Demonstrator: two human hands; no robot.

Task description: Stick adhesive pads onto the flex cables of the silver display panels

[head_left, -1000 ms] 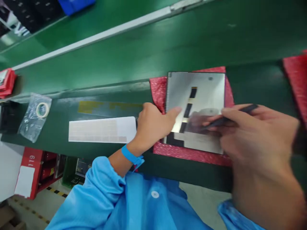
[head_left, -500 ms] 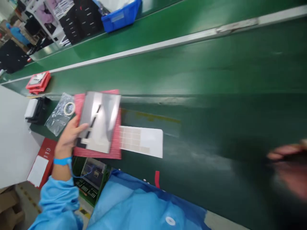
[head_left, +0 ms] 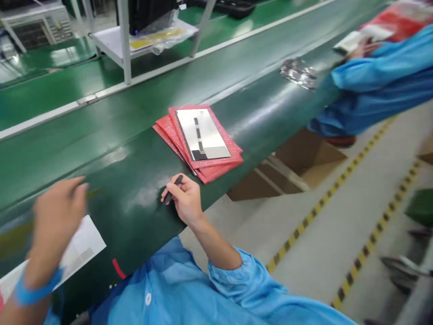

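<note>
Two bare hands in my view, both over the green workbench [head_left: 135, 230]. Right hand [head_left: 187, 201], mid-frame: thumb and fingers pinched around a slim black pen-like tool [head_left: 167, 197], its lower end angled down and left toward the bench top; I cannot tell whether the tip touches. Left hand [head_left: 57, 216], far left: motion-blurred, above a white label sheet [head_left: 96, 243]; I cannot tell whether its fingers are spread or pressed together, nor whether it holds anything. Blue wrist strap [head_left: 37, 291] on that arm. Display panel [head_left: 213, 135], silver-backed with a dark ribbon strip, lies flat just above frame centre, on top of loosely fanned red bubble-wrap sleeves [head_left: 216, 172]; I place the right hand just below that stack. Red strip [head_left: 118, 269] at the bench edge, lower left. Upper right, I note crumpled clear plastic [head_left: 299, 74] on the bench, and beyond it a co-worker's blue sleeve [head_left: 379, 65]. Under the bench, right of centre: a brown cardboard box [head_left: 324, 158]. Yellow-and-black floor tape [head_left: 311, 217] runs diagonally at right.
</note>
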